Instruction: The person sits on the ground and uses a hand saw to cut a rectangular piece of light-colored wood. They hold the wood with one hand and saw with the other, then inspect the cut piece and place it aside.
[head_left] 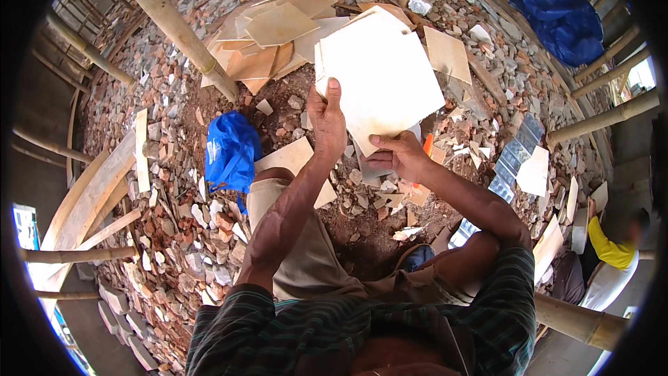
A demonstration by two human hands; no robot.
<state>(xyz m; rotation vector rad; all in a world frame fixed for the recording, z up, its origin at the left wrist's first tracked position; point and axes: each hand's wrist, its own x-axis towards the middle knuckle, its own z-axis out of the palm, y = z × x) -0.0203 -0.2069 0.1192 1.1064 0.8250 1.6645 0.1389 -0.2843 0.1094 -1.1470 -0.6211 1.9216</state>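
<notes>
Two hands hold the pale square ceramic tile (379, 76) up above the broken brick rubble floor (174, 216), left hand (327, 115) pinching its left edge, right hand (396, 157) pinching its lower corner; such thin edge grips could slip, and the tile would likely shatter on the rubble.

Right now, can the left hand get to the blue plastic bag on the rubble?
Probably not as things stand: the left hand grips the edge of the pale square tile, shared with the right hand. The blue plastic bag lies uncovered beside the left knee, so freeing the hand should open the way.
</notes>
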